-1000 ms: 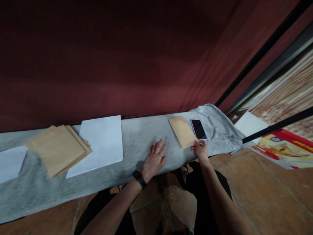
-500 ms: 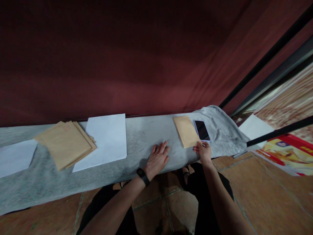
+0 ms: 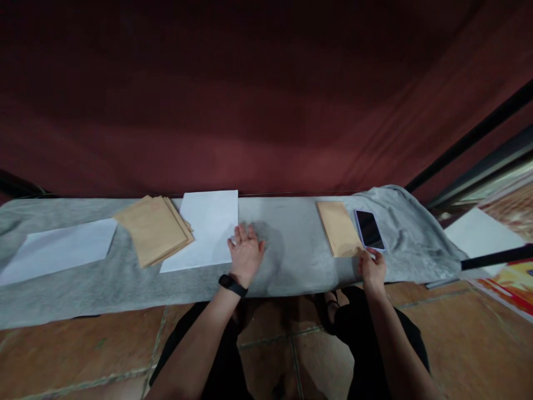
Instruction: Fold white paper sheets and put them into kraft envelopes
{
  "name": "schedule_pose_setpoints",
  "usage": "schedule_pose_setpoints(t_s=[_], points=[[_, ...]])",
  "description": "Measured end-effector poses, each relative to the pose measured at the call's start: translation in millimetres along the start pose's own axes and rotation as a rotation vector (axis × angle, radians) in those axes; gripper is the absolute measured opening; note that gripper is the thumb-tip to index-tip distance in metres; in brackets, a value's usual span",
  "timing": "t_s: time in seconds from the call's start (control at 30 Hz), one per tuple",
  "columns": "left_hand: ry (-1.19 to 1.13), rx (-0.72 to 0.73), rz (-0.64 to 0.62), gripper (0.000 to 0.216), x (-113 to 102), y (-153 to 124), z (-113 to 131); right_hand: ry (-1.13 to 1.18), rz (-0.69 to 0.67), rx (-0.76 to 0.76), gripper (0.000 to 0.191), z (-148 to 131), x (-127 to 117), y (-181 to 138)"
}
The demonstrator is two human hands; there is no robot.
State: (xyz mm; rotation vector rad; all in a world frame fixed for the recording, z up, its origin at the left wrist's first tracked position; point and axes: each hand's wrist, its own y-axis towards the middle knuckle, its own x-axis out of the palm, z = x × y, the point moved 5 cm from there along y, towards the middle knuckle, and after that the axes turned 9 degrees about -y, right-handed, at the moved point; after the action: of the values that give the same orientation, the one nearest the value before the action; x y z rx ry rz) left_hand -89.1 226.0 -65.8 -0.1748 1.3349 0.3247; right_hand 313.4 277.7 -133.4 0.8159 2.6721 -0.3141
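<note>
My left hand [image 3: 245, 253], with a black band on its wrist, has its fingers spread over the right edge of a white paper sheet [image 3: 208, 228]; nothing is in its grasp. Whether it presses on the paper I cannot tell. Farther right, a small stack of brown envelopes [image 3: 338, 228] lies flat on the grey cloth. My right hand [image 3: 372, 269] has curled fingers at the near right corner of that stack, just below a phone [image 3: 369, 229] with a dark screen. A fanned pile of brown envelopes [image 3: 156, 230] overlaps the left part of the white sheet.
Another white sheet [image 3: 62, 247] lies at the left end. Grey cloth [image 3: 287, 272] covers the long narrow surface, backed by a dark red wall [image 3: 250, 111]. At right are a black bar [image 3: 499, 256] and a printed carton [image 3: 512, 286]. Brown tiles [image 3: 125, 339] form the floor.
My left hand has moved left from the bare cloth to the white sheet's edge. My right hand stays at the envelope corner, shifted slightly right. The view has turned left.
</note>
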Motion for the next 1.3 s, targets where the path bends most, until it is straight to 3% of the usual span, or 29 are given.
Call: schedule_pose_setpoints(t_s=[0.07, 0.17, 0.37, 0.57, 0.7, 0.77, 0.87, 1.1, 1.3], points=[[0.052, -0.175, 0.019, 0.068, -8, 7, -25, 0.001, -0.019, -0.056, 0.046, -7, 4, -6], [0.104, -0.265, -0.017, 0.062, -11, 10, -42, 0.03, -0.116, -0.159, 0.046, -21, 16, -17], [0.113, -0.256, -0.019, 0.04, -12, 11, -41, 0.013, -0.392, -0.247, 0.047, -43, 47, -44], [0.073, -0.192, -0.104, 0.039, -15, 17, -51, -0.044, -0.677, -0.307, 0.041, -64, 88, -59], [0.065, -0.124, -0.028, 0.035, -26, 17, -50, -0.076, -0.828, -0.355, 0.036, -78, 123, -67], [0.048, -0.069, 0.026, 0.033, -31, 12, -37, -0.041, -0.881, -0.346, 0.035, -78, 139, -73], [-0.005, 0.05, 0.037, 0.028, -27, -4, 3, 0.049, -0.946, -0.271, 0.037, -71, 156, -82], [-0.158, 0.33, -0.162, 0.024, 17, -43, 104, 0.069, -1.027, -0.023, 0.046, -55, 163, -89], [-0.373, 0.371, -0.21, 0.014, 25, -55, 133, -0.088, -0.948, -0.245, 0.032, -61, 153, -67]])
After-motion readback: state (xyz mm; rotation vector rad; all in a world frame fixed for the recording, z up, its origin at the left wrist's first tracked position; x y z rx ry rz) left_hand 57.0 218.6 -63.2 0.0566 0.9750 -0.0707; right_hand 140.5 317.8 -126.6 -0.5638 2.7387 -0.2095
